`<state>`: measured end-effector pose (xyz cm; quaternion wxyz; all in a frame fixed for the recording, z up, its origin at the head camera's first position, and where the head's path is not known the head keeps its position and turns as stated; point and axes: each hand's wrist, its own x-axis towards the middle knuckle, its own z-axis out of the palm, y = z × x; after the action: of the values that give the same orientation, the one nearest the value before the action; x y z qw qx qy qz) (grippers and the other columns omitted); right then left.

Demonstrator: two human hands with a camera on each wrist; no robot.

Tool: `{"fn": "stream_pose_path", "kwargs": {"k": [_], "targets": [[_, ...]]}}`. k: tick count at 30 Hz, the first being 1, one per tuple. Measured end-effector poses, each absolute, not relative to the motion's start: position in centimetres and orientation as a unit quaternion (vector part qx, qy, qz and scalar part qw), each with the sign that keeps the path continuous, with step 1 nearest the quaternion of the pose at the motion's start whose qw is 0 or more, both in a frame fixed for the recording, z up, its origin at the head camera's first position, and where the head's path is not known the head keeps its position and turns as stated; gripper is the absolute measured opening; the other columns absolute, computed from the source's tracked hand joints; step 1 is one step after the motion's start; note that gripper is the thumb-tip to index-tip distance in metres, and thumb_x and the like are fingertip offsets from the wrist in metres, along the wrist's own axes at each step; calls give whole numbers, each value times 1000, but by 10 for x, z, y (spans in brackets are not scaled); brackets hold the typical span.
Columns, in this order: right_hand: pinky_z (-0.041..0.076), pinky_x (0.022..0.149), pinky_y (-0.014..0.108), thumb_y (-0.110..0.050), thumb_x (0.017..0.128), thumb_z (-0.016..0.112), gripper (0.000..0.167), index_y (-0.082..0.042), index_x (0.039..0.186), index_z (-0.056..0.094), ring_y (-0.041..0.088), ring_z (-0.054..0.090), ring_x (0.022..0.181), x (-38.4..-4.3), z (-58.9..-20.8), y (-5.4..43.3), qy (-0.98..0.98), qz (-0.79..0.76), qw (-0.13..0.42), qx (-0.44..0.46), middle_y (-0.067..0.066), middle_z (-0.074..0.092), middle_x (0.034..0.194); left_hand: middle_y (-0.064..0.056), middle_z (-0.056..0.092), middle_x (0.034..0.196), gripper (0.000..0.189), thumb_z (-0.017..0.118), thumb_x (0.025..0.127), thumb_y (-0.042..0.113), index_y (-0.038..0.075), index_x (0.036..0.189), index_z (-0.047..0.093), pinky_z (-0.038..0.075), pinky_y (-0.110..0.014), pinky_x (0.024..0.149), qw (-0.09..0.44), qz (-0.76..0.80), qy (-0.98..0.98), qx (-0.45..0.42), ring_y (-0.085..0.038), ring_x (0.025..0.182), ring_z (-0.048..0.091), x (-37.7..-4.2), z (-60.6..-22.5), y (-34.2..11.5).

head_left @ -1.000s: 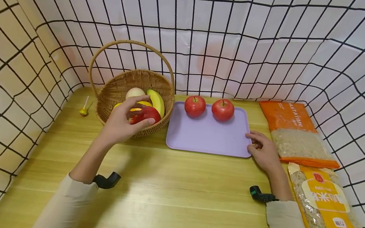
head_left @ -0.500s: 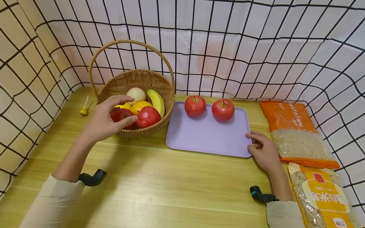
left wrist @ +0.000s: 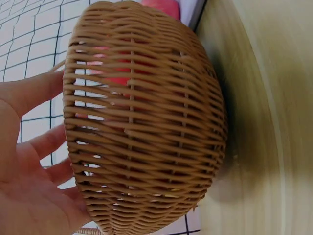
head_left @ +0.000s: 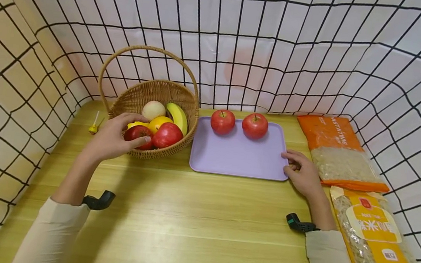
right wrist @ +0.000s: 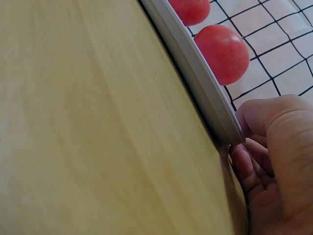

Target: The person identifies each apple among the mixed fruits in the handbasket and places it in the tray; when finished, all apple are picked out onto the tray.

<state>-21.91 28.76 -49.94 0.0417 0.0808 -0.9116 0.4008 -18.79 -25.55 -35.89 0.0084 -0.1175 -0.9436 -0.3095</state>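
My left hand (head_left: 113,137) reaches over the near left rim of a wicker basket (head_left: 129,97), thumb and fingers spread around a dark red apple (head_left: 139,133). I cannot tell whether they press on it. In the left wrist view the basket wall (left wrist: 146,112) hides the fingertips. Beside that apple lie a brighter red apple (head_left: 168,135), yellow fruit (head_left: 158,123), a banana (head_left: 177,118) and a pale round fruit (head_left: 154,109). My right hand (head_left: 305,174) grips the right edge of a lilac tray (head_left: 239,157), which bears two red apples (head_left: 255,125) along its far side.
An orange pasta bag (head_left: 343,152) and a yellow bag (head_left: 373,235) lie on the right of the wooden table (head_left: 199,226). A yellow lollipop (head_left: 93,128) lies left of the basket, whose tall handle (head_left: 153,48) arches upward. Grid-patterned cloth (head_left: 246,35) encloses the back and sides.
My left hand has moved left and nearer, from over the brighter red apple to the dark red one. The right hand stays at the tray edge. The head view has shifted slightly.
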Motion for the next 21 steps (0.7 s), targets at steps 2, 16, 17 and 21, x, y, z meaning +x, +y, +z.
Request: {"fn": "stream_pose_path", "kwargs": {"k": [2,16,17,21], "targets": [[39,74,7,-3,92,65,39,-1,131,68,21,51,99,-219,-499,287,-912,401,41,80,19,56,147,-15,50,153,56,78,92,37,14,140,61,54,-49,90,2,-297,-947,-118,-37,127,57,-189,-357,-256],[39,74,8,-5,94,65,39,-4,132,68,23,52,100,-220,-500,288,-913,399,33,74,17,55,149,-21,56,145,60,75,93,41,8,140,59,46,-60,101,-102,-237,-957,-133,-41,127,53,-202,-351,-250],[39,75,8,-6,94,65,39,-4,133,68,23,52,101,-220,-500,288,-913,399,32,74,16,55,149,-21,56,144,59,77,92,40,8,139,60,47,-59,100,-105,-233,-958,-132,-40,125,54,-203,-352,-250],[38,74,8,-6,94,65,39,-4,133,68,24,52,101,-219,-498,288,-913,400,29,73,17,55,150,-24,52,147,60,83,86,36,7,135,63,45,-63,103,-107,-214,-962,-135,-44,130,51,-205,-355,-249]]}}
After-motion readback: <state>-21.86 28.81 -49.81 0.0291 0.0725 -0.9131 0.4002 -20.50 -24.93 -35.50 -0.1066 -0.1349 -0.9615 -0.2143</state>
